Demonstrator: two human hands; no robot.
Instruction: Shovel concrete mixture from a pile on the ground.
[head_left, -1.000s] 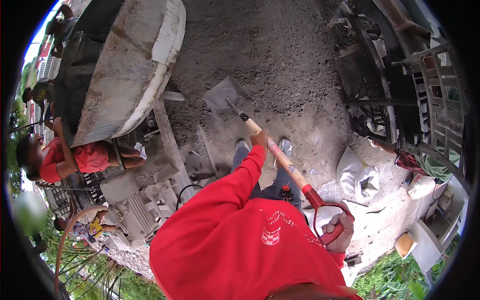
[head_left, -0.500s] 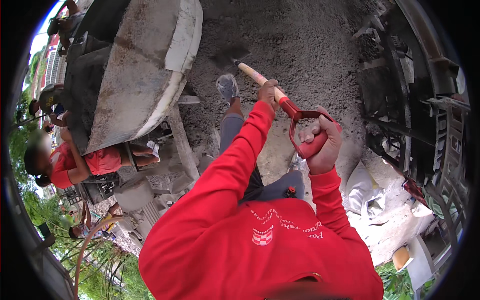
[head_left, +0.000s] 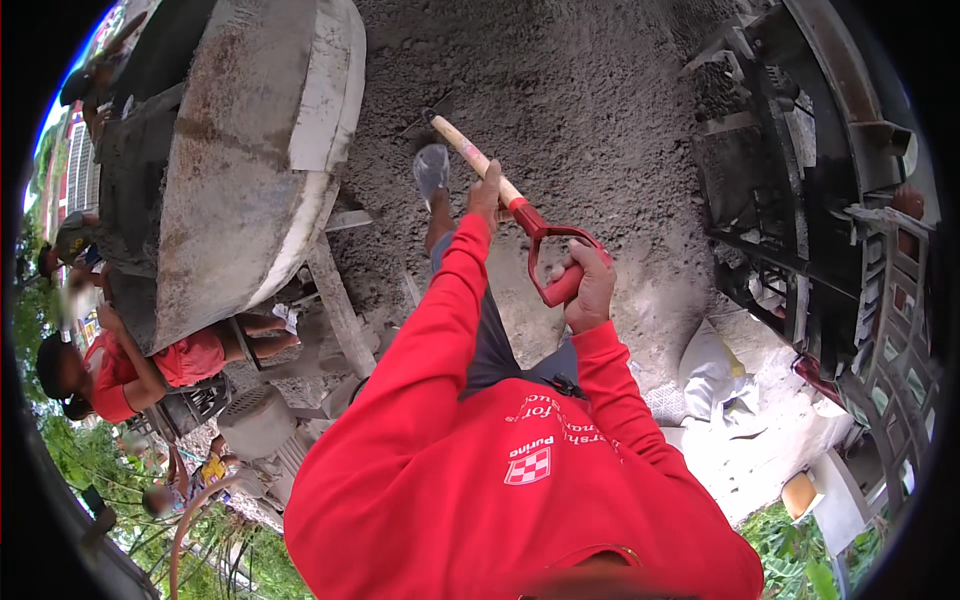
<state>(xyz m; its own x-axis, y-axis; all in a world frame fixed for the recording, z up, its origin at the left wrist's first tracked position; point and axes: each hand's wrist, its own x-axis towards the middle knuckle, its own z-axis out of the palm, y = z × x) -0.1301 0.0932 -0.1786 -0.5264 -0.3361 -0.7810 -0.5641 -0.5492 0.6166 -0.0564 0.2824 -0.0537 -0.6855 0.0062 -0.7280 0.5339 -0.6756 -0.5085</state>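
Both my hands are on a shovel [head_left: 462,146] with a pale wooden shaft and a red D-shaped grip. My left hand [head_left: 485,192] is wrapped round the shaft, just above the red collar. The crossbar of the grip lies in my right hand [head_left: 588,290], its fingers closed over it. The shaft slants away to the far left, toward a bed of damp grey mix [head_left: 570,90]. Only a thin dark edge of the blade shows there; the rest cannot be made out. My left shoe [head_left: 431,170] stands in the mix beside the shaft.
A large mud-stained drum [head_left: 240,150] stands at the left, with a motor [head_left: 255,420] below it. Beside it is a person in red [head_left: 140,365]. Dark metal frames [head_left: 790,200] line the right; a white sack [head_left: 715,375] lies near them.
The shovel's grip and both my hands have shifted left in the view, the right hand most. The drum and surroundings have also slid left as my head turned.
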